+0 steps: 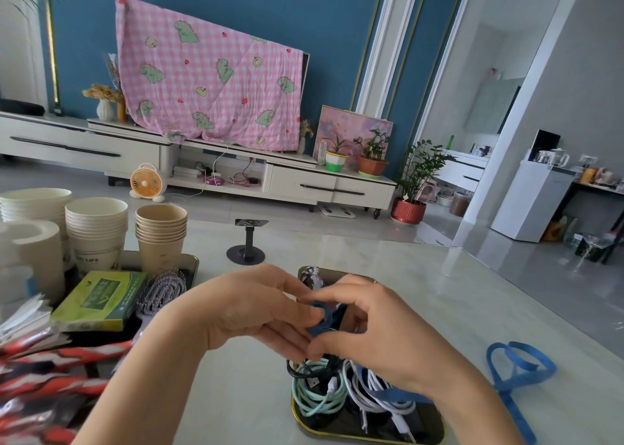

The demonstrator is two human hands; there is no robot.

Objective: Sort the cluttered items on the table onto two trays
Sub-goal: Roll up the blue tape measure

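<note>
Both hands meet over the gold-rimmed tray (293, 411) near the tabletop's front edge. My left hand (256, 309) and right hand (368, 333) each hold a narrow grip, pinching a small blue strap (323, 321), possibly folded, just above the coiled cables (317, 397). A loose blue band (516, 367) lies toward the right edge.

The left grip (256, 309) and the right grip (368, 323) are a person's bare hands with slender fingers. The left forearm (145, 370) and the right forearm (466, 394) are bare as well, uncovered down to the lower edge of the view.
</note>
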